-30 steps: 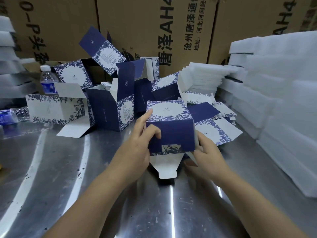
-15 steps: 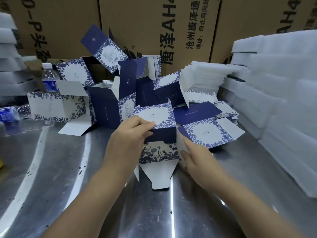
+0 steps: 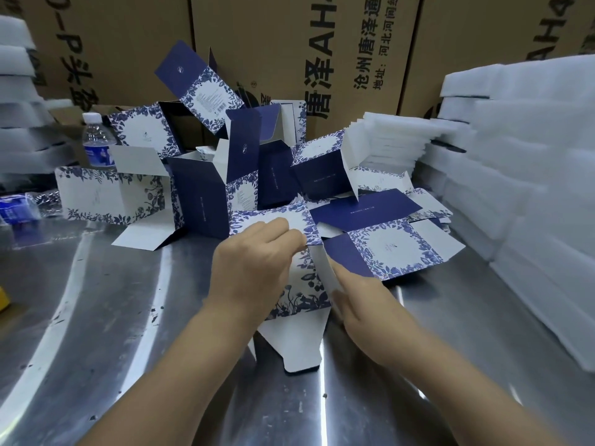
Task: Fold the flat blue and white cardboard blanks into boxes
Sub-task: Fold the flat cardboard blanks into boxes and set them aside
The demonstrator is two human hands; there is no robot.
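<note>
**Head view**

- Box (image 3: 302,296): half-formed, at the middle of the table (image 3: 122,317), near the front of the pile. Floral panel faces the person. Its open end points toward the person and down. Long axis appears to run from far to near, tilted, far end raised. Probably tipped this way so the end flaps are within reach.
- Tuck flap (image 3: 294,347): white inside up, spread on the table, pointing at the person; not yet folded in.
- Side flap (image 3: 323,272): white, standing on edge at the box's right.
- Left hand (image 3: 254,265): fingers curled over the box's upper edge, gripping it; judged to be steadying it against the other hand's push.
- Right hand (image 3: 363,297): fingers fairly straight, lying against the side flap, apparently pressing it inward; holds nothing.
- Blanks (image 3: 389,249): flat stack just right of the box, within reach.
- Pile (image 3: 199,194): formed boxes, lids open, heaped behind.
- Foam (image 3: 531,188): white slabs stacked on the right.
- Bottle (image 3: 95,141): upright, far left.
- Cartons (image 3: 257,43): brown, along the back.
</note>
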